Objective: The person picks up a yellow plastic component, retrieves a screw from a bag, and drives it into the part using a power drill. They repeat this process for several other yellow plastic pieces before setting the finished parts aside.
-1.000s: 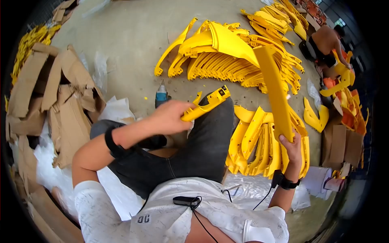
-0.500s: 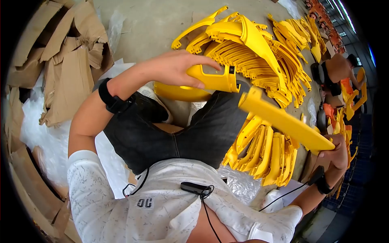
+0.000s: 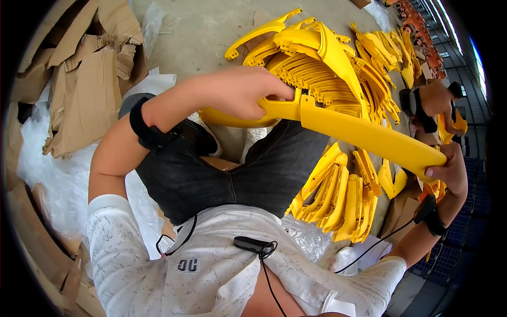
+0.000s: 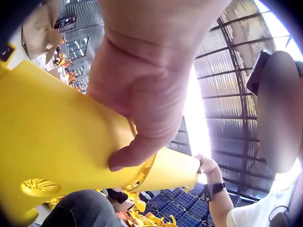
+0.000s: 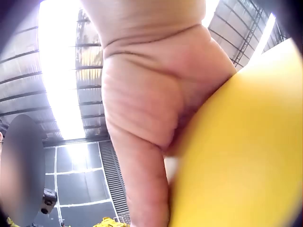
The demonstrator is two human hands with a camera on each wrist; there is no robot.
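Observation:
In the head view my left hand (image 3: 248, 92) grips a curved yellow plastic part (image 3: 282, 110) by an edge, over my knees. My right hand (image 3: 451, 169) pinches the far end of a long yellow plastic panel (image 3: 369, 134), thumb on its near face. The panel's other end meets the edge of the curved part in front of the left fingers. From the left wrist, the thumb (image 4: 130, 158) lies along the seam between the two parts. A broad yellow face of the panel (image 5: 241, 151) fills the right side of the right wrist view.
A row of nested yellow parts (image 3: 317, 68) lies on the floor ahead, with a smaller stack (image 3: 338, 195) by my right knee. Torn cardboard (image 3: 87, 100) and clear plastic wrap (image 3: 58, 174) pile up at the left. Another person (image 3: 435, 100) works at the far right.
The panel in my right hand has swung from upright to lying across, its free end now against the left-hand part. My left hand has risen and turned that part.

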